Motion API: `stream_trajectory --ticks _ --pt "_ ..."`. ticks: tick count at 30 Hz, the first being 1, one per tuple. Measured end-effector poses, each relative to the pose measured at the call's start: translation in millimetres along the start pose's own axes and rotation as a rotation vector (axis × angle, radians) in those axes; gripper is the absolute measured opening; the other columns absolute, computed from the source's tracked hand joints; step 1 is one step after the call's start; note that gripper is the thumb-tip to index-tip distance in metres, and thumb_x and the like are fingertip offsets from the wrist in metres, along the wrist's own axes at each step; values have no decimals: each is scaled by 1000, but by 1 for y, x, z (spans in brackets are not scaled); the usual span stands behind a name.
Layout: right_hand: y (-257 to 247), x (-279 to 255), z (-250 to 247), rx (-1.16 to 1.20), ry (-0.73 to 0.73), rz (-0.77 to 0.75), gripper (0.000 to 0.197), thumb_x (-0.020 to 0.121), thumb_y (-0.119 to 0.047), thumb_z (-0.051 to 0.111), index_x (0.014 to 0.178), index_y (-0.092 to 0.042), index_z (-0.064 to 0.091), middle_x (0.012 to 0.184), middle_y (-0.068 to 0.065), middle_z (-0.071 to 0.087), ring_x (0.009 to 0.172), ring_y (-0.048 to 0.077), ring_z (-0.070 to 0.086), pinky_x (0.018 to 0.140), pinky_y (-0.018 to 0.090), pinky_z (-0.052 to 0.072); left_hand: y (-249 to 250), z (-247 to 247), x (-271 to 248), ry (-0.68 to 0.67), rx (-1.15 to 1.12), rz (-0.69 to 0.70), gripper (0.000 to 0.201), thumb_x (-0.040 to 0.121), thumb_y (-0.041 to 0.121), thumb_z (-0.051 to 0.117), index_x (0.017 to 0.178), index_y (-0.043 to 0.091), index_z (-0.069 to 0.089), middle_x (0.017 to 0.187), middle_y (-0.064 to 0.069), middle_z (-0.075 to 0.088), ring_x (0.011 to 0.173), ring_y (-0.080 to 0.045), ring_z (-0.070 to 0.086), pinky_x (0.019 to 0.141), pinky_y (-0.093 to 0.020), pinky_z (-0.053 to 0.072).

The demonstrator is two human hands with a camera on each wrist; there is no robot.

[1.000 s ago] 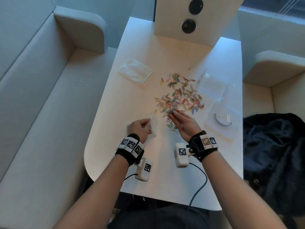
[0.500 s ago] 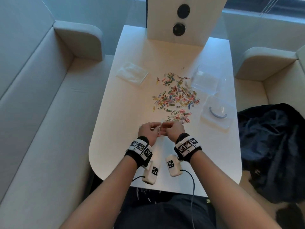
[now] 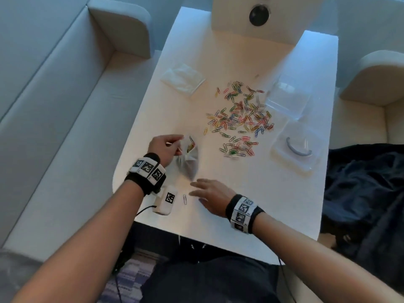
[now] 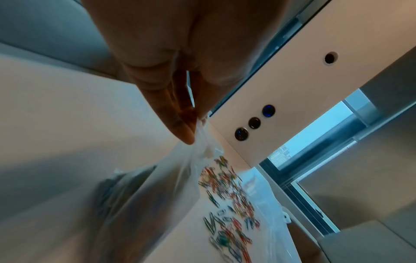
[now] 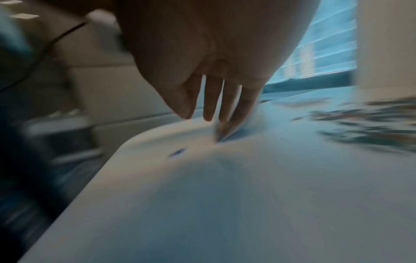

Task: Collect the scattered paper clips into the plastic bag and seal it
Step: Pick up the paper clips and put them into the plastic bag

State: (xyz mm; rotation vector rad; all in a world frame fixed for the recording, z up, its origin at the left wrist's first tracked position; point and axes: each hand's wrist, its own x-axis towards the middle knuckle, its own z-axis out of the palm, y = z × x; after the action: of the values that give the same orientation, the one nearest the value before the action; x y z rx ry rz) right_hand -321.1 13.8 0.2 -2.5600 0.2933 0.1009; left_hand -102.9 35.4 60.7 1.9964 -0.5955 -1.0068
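Note:
My left hand [image 3: 169, 147] pinches the rim of a small clear plastic bag [image 3: 190, 162] that hangs down to the white table [image 3: 284, 200]; a few coloured clips show inside it. In the left wrist view the fingertips [image 4: 186, 131] pinch the bag [image 4: 162, 192] at its top edge. My right hand [image 3: 207, 193] hovers low over the table near its front edge, fingers straight and spread, holding nothing. A single pale paper clip [image 3: 185, 199] lies just left of those fingers. The pile of coloured paper clips [image 3: 240, 119] is spread over the table's middle. The right wrist view is blurred by motion.
A folded clear bag [image 3: 183, 80] lies at the back left of the table. More clear packets [image 3: 284, 99] and one with a grey curved piece [image 3: 295, 149] lie at the right. A white panel with round sockets [image 3: 258, 16] stands at the far end. Dark clothing [image 3: 367, 193] covers the right seat.
My hands have parted. The left hand moved left and forward, lifting the bag by its rim. The right hand let go and swung back toward the table's front edge, now with straight fingers.

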Motion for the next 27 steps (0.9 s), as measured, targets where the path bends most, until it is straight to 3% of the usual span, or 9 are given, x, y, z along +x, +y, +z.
stream_trajectory --ticks 2,5,9,12,15,17,19,23,27 --pt "-13 2 34 -132 -220 -184 54 89 -15 60 141 -19 45 156 10 30 142 32 31 112 48 30 -3 -16 0 40 -14 -13 25 95 4 57 115 10 70 80 -7 69 71 -23 68 88 -39 58" --pt "-19 7 61 -288 -385 -234 67 94 -27 54 152 -14 22 162 8 6 148 30 8 119 50 14 -11 -33 0 96 -35 -13 24 94 4 58 109 15 72 79 -5 69 71 -23 69 89 -43 58" --pt "11 -2 57 -389 -318 -224 74 95 -38 49 154 -12 12 163 7 2 149 29 4 120 53 7 -21 -41 -2 147 -57 -29 25 93 5 58 99 23 74 78 -5 69 65 -14 69 89 -45 57" --pt "62 -17 32 -432 -243 -142 75 95 -50 40 154 -14 12 163 7 5 149 31 6 119 54 6 -26 -36 -3 158 -73 -49 26 92 6 61 93 28 74 79 -4 71 67 -15 69 90 -45 57" --pt "109 -23 1 -500 -186 -61 73 96 -57 28 154 -17 11 162 6 8 149 32 5 119 54 3 -23 -21 -4 139 -91 -62 23 92 7 61 99 24 75 85 -3 73 72 -17 70 86 -36 58" --pt "132 -17 -19 -533 -192 -15 70 97 -57 22 154 -19 9 162 6 8 148 32 2 119 55 3 -19 -8 -3 119 -92 -84 21 93 6 60 105 17 73 85 -1 71 65 -4 69 72 -20 57" --pt "151 -6 -40 -567 -178 61 68 97 -57 21 154 -23 8 162 5 6 148 33 0 117 59 4 -16 5 1 94 -100 -100 20 94 5 59 106 14 72 84 -1 70 63 -2 67 66 -14 54" --pt "180 5 -70 -566 -183 207 62 97 -57 23 153 -35 5 163 5 4 146 43 8 108 71 19 -15 24 16 8 -118 -135 22 95 3 57 111 8 71 87 -15 69 67 -17 64 80 -27 58" --pt "183 11 -76 -544 -173 222 56 98 -43 40 151 -28 26 156 14 29 132 48 37 102 59 41 -6 36 37 -35 -175 -172 22 94 4 58 110 9 72 85 -17 69 65 -20 64 83 -34 56"
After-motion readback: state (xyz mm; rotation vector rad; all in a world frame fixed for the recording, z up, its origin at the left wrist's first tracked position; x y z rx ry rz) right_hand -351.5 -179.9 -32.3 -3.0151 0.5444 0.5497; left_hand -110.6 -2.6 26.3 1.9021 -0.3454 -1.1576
